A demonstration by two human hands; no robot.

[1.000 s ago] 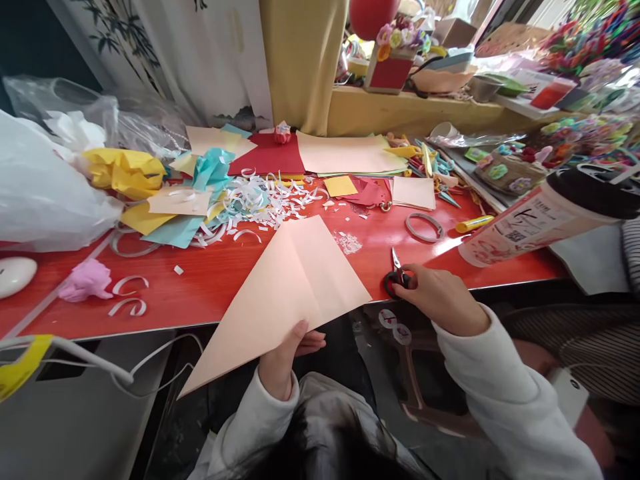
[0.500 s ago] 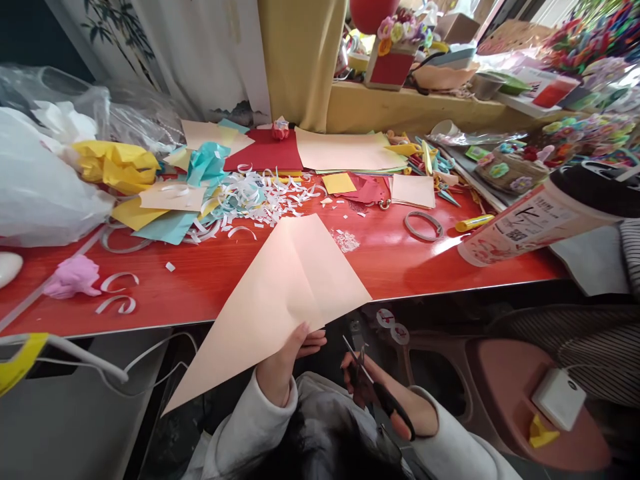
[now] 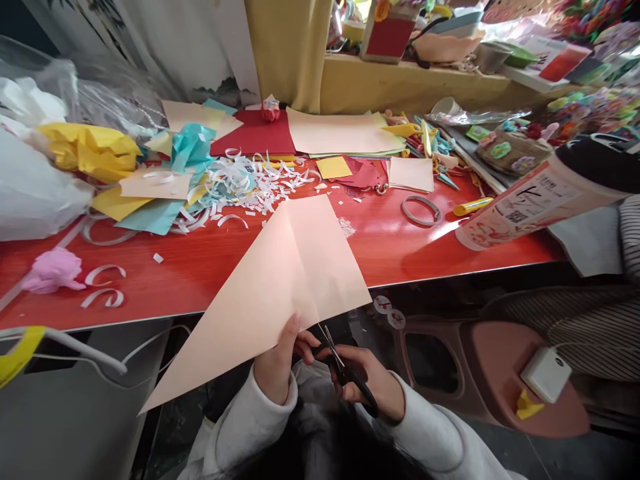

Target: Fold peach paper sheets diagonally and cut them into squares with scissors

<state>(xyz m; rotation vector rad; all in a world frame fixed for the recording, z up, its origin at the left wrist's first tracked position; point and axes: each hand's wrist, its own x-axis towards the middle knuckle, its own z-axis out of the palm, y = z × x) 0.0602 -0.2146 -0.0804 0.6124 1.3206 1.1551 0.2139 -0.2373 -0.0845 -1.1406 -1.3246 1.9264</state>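
A large sheet of pale peach paper point(image 3: 260, 287) with a crease down it is held up in front of the table's edge. My left hand point(image 3: 283, 347) pinches its lower edge, thumb on top and fingers beneath. Black-handled scissors point(image 3: 343, 370) are in my right hand point(image 3: 367, 377), with fingers wrapped around the handles. Their blades point up and left, with the tips at the paper's lower edge near the crease. Whether the blades touch the paper, I cannot tell.
On the red table point(image 3: 190, 280) lie a heap of white paper strips point(image 3: 250, 190), a pink crumpled paper point(image 3: 54, 270), a grey ring point(image 3: 421, 210) and a yellow tube point(image 3: 473, 206). A tall cup point(image 3: 520, 200) stands at the right. A pink stool point(image 3: 520, 360) holds a white box point(image 3: 546, 375).
My right hand has brought the scissors up and left to the paper's lower edge. The sheet has tilted slightly, and the whole view has shifted a little.
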